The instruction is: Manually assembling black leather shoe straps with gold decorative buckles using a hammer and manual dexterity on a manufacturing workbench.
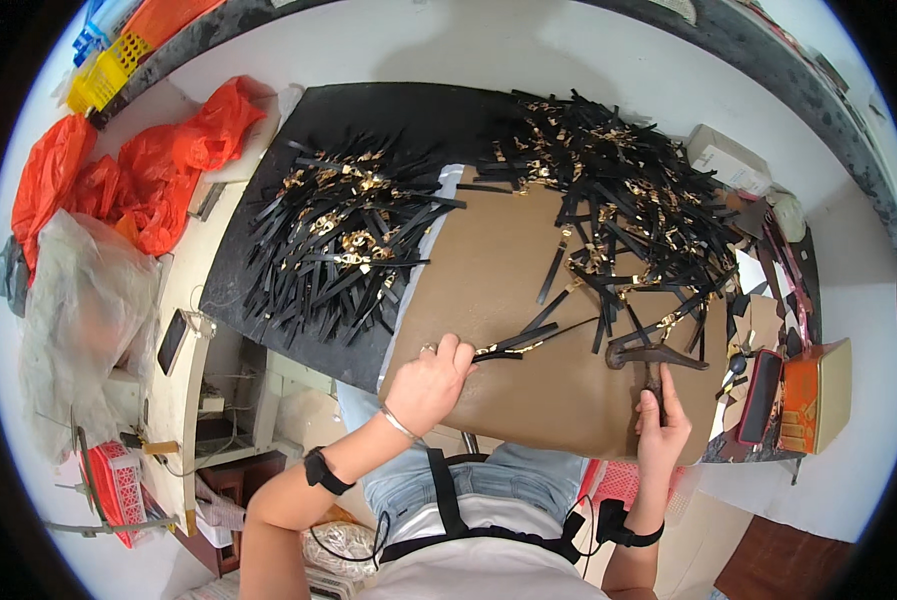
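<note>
My left hand (429, 386) is closed on the ends of a few black straps (508, 350) with gold metal fittings, which stretch out over a brown work mat (528, 410). In my right hand (662, 425) is the handle of a dark hammer (658, 355), whose long curved head lies crosswise just above my fingers, over the right side of the mat. Beyond it spreads a big tangled pile of black straps with gold buckles (628, 180). A second heap of such straps (338, 240) lies to the left of the mat.
Red plastic bags (158, 165) and a clear plastic bag (83, 310) crowd a side table at left, with a phone (173, 342) near its edge. To the right are a red-edged phone (760, 397), an orange box (816, 398) and paper scraps. A white box (730, 160) stands behind.
</note>
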Tool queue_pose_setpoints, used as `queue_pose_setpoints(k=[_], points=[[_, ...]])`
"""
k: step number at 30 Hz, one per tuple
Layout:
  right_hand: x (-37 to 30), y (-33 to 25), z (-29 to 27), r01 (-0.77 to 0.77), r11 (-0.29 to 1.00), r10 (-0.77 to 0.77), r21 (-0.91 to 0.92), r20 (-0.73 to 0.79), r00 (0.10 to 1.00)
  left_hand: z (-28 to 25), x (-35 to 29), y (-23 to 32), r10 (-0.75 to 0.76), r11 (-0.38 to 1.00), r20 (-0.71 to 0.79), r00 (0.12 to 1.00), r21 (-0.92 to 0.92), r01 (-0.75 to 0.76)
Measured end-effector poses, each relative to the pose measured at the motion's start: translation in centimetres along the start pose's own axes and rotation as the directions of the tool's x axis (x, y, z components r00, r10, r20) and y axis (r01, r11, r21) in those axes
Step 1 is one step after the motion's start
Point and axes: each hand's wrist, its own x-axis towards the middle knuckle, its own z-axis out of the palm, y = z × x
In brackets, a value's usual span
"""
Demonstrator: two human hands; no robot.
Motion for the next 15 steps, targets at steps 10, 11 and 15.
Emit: queue_pose_setpoints(k=[10,11,15], points=[[-0.6,-1.7,0.4,0.341,0.924,-0.344,-0.173,0.008,0.939,-9.8,5.9,-10.8,-0.141,0.99,-0.164,0.976,-0.006,0.142],[-0.7,-1.8,0.2,0.316,0.934,-0.318,-0.167,0.018,0.948,-11.2,6.9,-12.6,-0.208,0.976,-0.222,0.952,0.008,0.216],[-0.3,-1.9,0.5,0.341,0.929,-0.35,-0.145,-0.04,0.936,-13.0,9.4,-16.1,-0.104,0.953,-0.527,0.843,0.191,0.237]])
